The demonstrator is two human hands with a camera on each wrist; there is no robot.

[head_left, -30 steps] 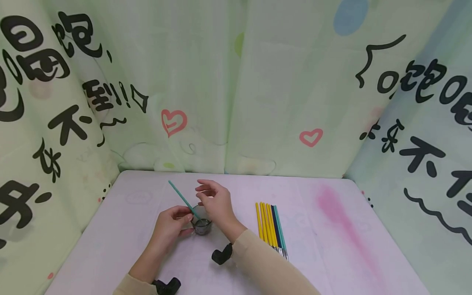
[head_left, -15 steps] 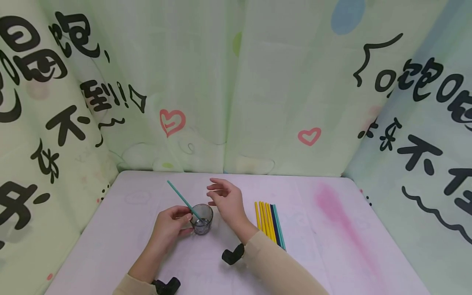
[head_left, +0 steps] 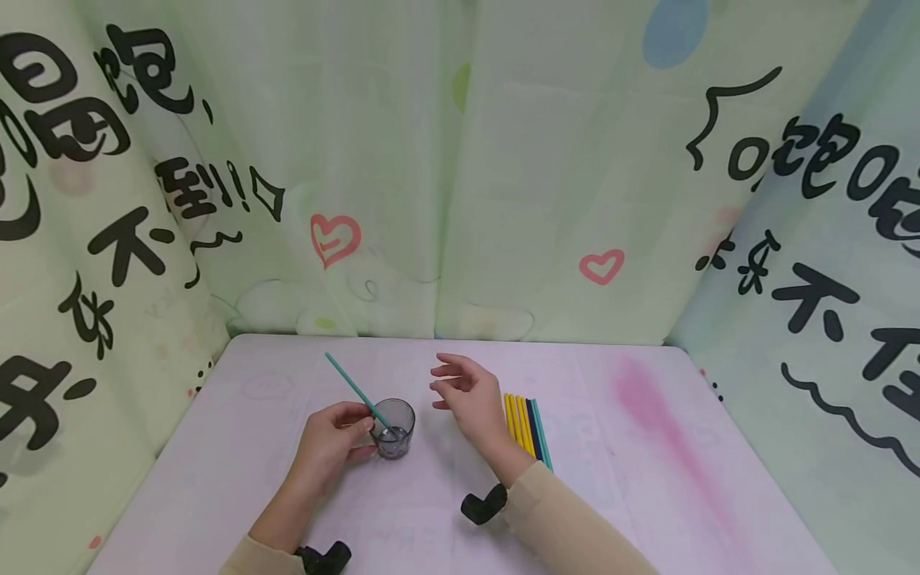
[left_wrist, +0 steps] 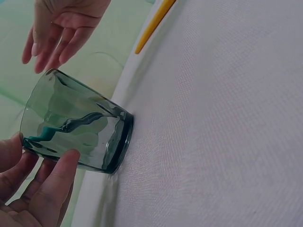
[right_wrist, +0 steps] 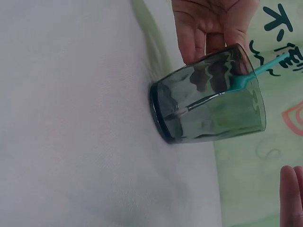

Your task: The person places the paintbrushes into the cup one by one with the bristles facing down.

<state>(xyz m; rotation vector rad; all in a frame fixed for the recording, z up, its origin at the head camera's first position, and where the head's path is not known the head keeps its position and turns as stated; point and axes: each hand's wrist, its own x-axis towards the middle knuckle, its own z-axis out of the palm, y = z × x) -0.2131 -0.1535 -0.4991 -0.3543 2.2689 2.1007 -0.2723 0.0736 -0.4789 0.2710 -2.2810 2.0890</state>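
A small smoky glass tumbler [head_left: 402, 423] stands on the table, held at its left side between the thumb and fingers of my left hand [head_left: 327, 439]. Inside it leans a teal-handled paintbrush [head_left: 348, 378], bristles down, its handle slanting out over the rim to the left. In the right wrist view the metal ferrule of the brush [right_wrist: 203, 101] shows through the glass. My right hand [head_left: 470, 399] hovers to the right of the tumbler, fingers loosely bent and holding nothing. Just beyond its wrist lies a row of paintbrushes [head_left: 527, 423] with yellow, dark blue and teal handles, partly covered by the forearm.
The white tabletop [head_left: 611, 479] carries a pink stain [head_left: 668, 431] on the right. Pale green curtains [head_left: 503, 200] with black lettering and red hearts hang behind and along both sides. Black camera mounts [head_left: 485, 505] sit at both wrists.
My right hand has moved right, away from the tumbler and towards the row of brushes, covering more of them. The left hand, tumbler and teal brush have stayed in place.
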